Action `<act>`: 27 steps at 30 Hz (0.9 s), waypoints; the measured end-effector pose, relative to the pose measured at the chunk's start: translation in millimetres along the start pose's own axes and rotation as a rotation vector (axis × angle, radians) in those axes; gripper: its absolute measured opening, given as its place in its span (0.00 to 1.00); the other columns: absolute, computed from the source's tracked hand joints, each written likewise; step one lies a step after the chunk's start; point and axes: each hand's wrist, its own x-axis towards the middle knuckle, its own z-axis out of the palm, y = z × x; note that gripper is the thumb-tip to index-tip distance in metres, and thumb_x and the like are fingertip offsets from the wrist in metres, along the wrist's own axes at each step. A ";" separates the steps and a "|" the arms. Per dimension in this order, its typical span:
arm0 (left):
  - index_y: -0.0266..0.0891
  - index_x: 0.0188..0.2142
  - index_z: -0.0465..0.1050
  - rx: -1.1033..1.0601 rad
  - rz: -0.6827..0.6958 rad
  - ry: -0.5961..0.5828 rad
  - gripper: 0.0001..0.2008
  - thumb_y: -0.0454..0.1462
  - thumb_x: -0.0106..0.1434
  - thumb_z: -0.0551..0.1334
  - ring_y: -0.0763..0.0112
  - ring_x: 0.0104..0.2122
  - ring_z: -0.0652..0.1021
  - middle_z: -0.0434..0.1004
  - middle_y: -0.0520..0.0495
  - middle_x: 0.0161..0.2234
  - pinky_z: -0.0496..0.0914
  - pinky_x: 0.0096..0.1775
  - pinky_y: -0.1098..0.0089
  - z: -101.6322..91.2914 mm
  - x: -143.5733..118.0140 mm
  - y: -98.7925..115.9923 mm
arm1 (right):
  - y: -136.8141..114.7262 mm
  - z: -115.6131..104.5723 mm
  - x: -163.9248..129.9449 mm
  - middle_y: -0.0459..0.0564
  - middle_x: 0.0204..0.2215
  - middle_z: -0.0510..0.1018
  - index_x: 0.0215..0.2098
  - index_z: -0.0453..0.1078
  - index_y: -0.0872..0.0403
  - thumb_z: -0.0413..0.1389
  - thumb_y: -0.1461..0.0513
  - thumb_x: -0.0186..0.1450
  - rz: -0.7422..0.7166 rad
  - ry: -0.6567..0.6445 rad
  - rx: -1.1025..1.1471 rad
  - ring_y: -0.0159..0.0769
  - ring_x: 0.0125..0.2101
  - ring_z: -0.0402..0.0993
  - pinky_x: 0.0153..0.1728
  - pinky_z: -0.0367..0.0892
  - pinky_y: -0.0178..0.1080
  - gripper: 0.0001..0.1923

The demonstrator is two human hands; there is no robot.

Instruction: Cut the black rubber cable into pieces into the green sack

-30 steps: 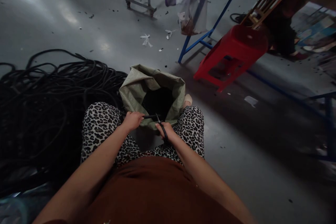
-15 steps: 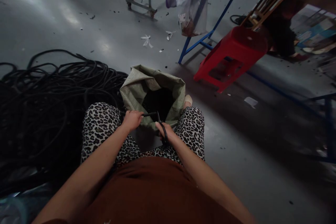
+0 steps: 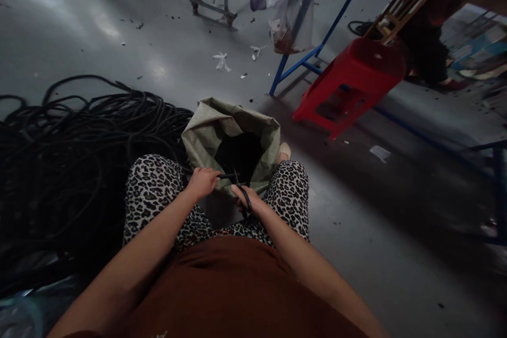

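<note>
Your left hand (image 3: 203, 182) pinches the black cable (image 3: 225, 176); your right hand (image 3: 247, 199) grips the scissors (image 3: 241, 190). Keep the cut over the sack (image 3: 206, 132).

The scene is dim overall, with a bright glare patch on the glossy grey floor (image 3: 119, 37) at the upper left corner and softer reflections trailing from it, so light comes from above and behind that side. The black cable pile (image 3: 71, 169) and the sack (image 3: 206, 132) mouth sink into near-featureless shadow, and a broad shadow darkens the floor at right. Wide-angle distortion bends the edges, and the right margin looks smeared and soft.
</note>
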 end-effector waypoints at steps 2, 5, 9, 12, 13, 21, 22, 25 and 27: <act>0.44 0.45 0.72 -0.011 -0.007 -0.010 0.15 0.39 0.63 0.52 0.61 0.46 0.73 0.77 0.44 0.43 0.59 0.46 0.61 0.3 -0.1 0.1 | 1.3 0.6 1.8 0.44 0.16 0.69 0.43 0.68 0.58 0.47 0.42 0.63 -0.001 0.004 -0.006 0.30 0.14 0.67 0.14 0.62 0.30 0.29; 0.44 0.46 0.72 -0.009 -0.025 -0.023 0.15 0.39 0.63 0.52 0.62 0.47 0.72 0.77 0.44 0.43 0.59 0.47 0.61 0.6 0.2 0.5 | 2.9 1.4 3.7 0.45 0.17 0.70 0.43 0.69 0.58 0.48 0.43 0.63 0.001 0.014 -0.005 0.30 0.14 0.68 0.15 0.63 0.30 0.28; 0.44 0.46 0.72 0.002 -0.029 -0.025 0.16 0.39 0.63 0.51 0.61 0.46 0.73 0.77 0.44 0.42 0.60 0.47 0.60 0.7 0.5 1.0 | 1.4 1.2 2.7 0.46 0.19 0.71 0.44 0.69 0.57 0.48 0.43 0.62 0.001 0.009 -0.007 0.31 0.16 0.68 0.16 0.63 0.30 0.28; 0.44 0.46 0.72 0.000 -0.015 -0.016 0.15 0.39 0.63 0.51 0.61 0.45 0.73 0.77 0.44 0.43 0.60 0.47 0.60 0.6 0.3 1.1 | -1.2 1.0 0.4 0.46 0.19 0.71 0.44 0.69 0.58 0.48 0.43 0.62 0.011 0.003 -0.008 0.30 0.15 0.68 0.16 0.63 0.30 0.28; 0.44 0.46 0.72 0.003 -0.011 -0.012 0.15 0.39 0.63 0.51 0.61 0.45 0.73 0.77 0.44 0.43 0.60 0.46 0.61 0.5 0.2 1.0 | -1.6 1.0 -0.2 0.46 0.19 0.71 0.44 0.68 0.58 0.48 0.43 0.62 0.012 0.002 -0.004 0.30 0.16 0.68 0.15 0.63 0.30 0.28; 0.45 0.46 0.72 0.008 0.010 -0.014 0.15 0.38 0.63 0.52 0.62 0.45 0.73 0.77 0.45 0.42 0.60 0.46 0.61 3.0 0.9 0.0 | 4.7 2.5 4.9 0.46 0.18 0.69 0.42 0.68 0.58 0.48 0.42 0.62 -0.010 -0.014 0.005 0.30 0.15 0.68 0.14 0.62 0.30 0.29; 0.45 0.46 0.72 0.008 0.017 -0.017 0.15 0.38 0.63 0.52 0.62 0.45 0.73 0.77 0.45 0.42 0.60 0.46 0.61 3.5 0.9 0.0 | 5.4 2.7 5.8 0.46 0.18 0.69 0.43 0.67 0.58 0.48 0.42 0.62 -0.014 -0.015 0.005 0.31 0.15 0.68 0.14 0.62 0.30 0.29; 0.45 0.46 0.72 0.006 0.035 -0.021 0.15 0.38 0.63 0.52 0.62 0.45 0.73 0.77 0.45 0.42 0.60 0.46 0.62 4.3 0.8 -0.4 | 6.1 3.2 7.8 0.45 0.18 0.69 0.43 0.68 0.58 0.48 0.42 0.62 -0.005 -0.009 0.013 0.31 0.15 0.68 0.14 0.63 0.30 0.28; 0.44 0.46 0.72 0.011 0.050 -0.021 0.15 0.38 0.63 0.52 0.62 0.44 0.73 0.77 0.45 0.42 0.60 0.45 0.62 4.7 0.8 -0.9 | 5.8 3.3 8.3 0.44 0.17 0.69 0.42 0.68 0.58 0.48 0.43 0.63 -0.003 -0.006 0.014 0.30 0.15 0.68 0.15 0.63 0.30 0.27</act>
